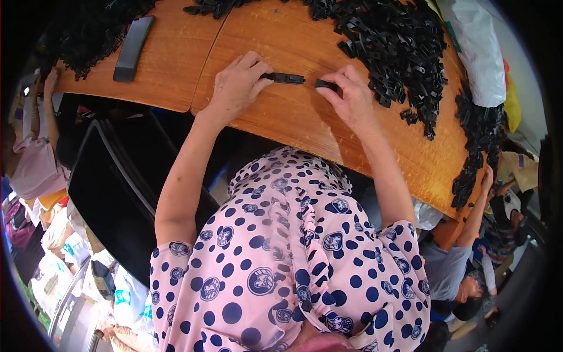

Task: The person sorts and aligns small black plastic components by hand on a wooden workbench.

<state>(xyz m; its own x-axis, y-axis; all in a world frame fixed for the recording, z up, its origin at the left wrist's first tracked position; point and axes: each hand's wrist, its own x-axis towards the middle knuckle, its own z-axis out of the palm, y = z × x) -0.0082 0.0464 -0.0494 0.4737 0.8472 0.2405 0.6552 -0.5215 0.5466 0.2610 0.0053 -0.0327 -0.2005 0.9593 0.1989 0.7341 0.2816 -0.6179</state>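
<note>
Over the wooden table point(252, 111), my left hand point(237, 85) is closed, its thumb and fingers pinching one end of a long black plastic part point(285, 78). The free end of that part points right, toward my other hand. My right hand point(352, 97) pinches a shorter black plastic piece point(326, 85). A small gap separates the two pieces. Just beyond my right hand spreads a big heap of small black plastic pieces point(393, 50).
A flat dark bar point(134, 50) lies at the left, near another black heap point(88, 35). More black parts point(472, 141) line the right edge, by a white bag point(475, 53). A large black bin point(111, 188) stands below the table. Other people point(451, 270) sit at both sides.
</note>
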